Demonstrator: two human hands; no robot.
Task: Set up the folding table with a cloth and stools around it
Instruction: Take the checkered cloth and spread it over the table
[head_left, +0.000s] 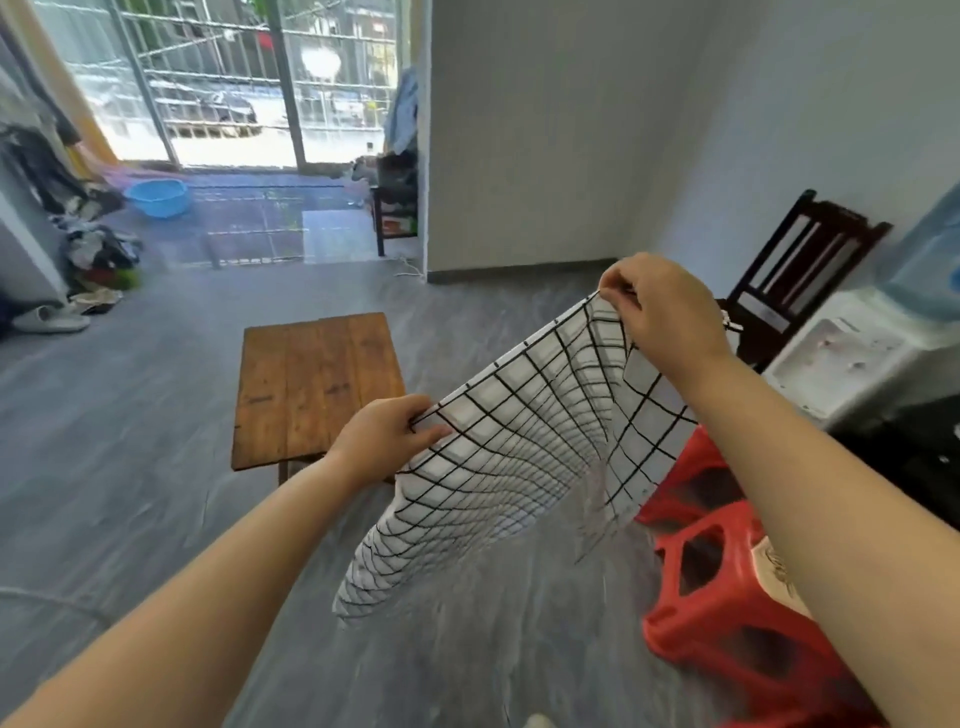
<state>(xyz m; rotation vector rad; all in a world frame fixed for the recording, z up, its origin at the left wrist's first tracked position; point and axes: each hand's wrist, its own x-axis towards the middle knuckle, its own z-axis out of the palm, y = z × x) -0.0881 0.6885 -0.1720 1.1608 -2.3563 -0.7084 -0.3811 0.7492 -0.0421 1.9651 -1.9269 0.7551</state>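
Left grip (387, 434) and right grip (660, 306) pinch my cloth (519, 452) by its edge, short of the bench (317, 384). Thin pinch may slip; hanging hem could snag the stools (727, 613).

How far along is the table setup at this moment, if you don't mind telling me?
Done: the wooden table stands open, its top bare. In hand: the left hand and right hand pinch the checked cloth by its upper edge, hanging in the air right of the table. Left: spreading the cloth over the table and placing the red stools, which sit together at the right.
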